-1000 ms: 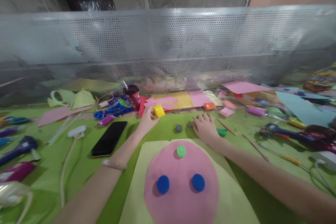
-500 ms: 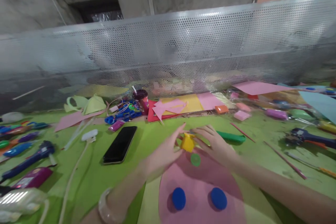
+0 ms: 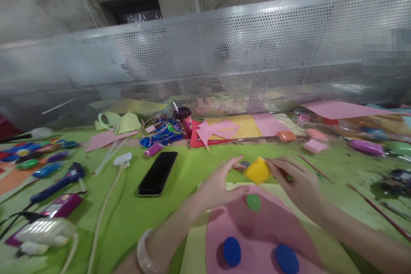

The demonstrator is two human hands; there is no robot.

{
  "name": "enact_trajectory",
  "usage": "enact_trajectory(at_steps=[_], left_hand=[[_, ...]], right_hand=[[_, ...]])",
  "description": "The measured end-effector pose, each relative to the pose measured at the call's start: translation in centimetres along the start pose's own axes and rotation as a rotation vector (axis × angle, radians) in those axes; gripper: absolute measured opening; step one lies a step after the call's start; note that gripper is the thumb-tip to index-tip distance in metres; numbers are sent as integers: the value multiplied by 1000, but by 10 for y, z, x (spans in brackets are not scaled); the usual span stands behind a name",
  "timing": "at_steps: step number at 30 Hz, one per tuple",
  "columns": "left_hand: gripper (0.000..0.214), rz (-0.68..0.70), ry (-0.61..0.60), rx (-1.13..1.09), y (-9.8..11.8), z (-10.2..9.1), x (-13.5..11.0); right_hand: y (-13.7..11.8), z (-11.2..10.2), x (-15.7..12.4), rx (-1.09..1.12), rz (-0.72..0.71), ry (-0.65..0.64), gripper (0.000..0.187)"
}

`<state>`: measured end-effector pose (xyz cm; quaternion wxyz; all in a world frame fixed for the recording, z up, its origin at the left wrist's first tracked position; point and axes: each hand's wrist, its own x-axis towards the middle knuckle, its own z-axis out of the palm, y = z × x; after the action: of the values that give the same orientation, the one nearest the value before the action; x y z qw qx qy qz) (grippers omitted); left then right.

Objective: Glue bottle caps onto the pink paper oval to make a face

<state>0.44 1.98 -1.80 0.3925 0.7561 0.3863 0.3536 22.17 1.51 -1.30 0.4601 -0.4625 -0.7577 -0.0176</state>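
Note:
A soft yellow piece (image 3: 257, 171), which looks like modelling clay, is pinched at its right edge by the fingers of my right hand (image 3: 297, 180). To its left my left hand (image 3: 221, 186) is open, thumb and fingers apart around a gap. A small grey round thing (image 3: 244, 164) shows near the left fingertips; I cannot tell what it is. Below the hands lies a rounded pink paper shape (image 3: 257, 231) on pale yellow paper (image 3: 194, 244). It bears a green disc (image 3: 253, 201) near its top and two blue discs (image 3: 231, 251) lower down.
A black phone (image 3: 158, 174) lies left of the hands, beside a white cable (image 3: 107, 209). Glue guns (image 3: 58, 184) and coloured clay packs (image 3: 46, 170) sit farther left. A lidded cup (image 3: 183, 120) and paper sheets (image 3: 244, 126) line the back, before a perforated metal panel (image 3: 192, 64).
My left fingers have come off the yellow piece, which my right hand now holds alone, slightly to the right. The view has shifted, so the table things appear displaced.

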Motion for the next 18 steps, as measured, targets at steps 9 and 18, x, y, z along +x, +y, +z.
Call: enact_trajectory(at_steps=[9, 18], left_hand=[[54, -104, 41, -146, -13, 4, 6], [33, -176, 343, 168, -45, -21, 21]], right_hand=[[-18, 16, -4, 151, 249, -235, 34], [85, -11, 90, -587, 12, -490, 26]])
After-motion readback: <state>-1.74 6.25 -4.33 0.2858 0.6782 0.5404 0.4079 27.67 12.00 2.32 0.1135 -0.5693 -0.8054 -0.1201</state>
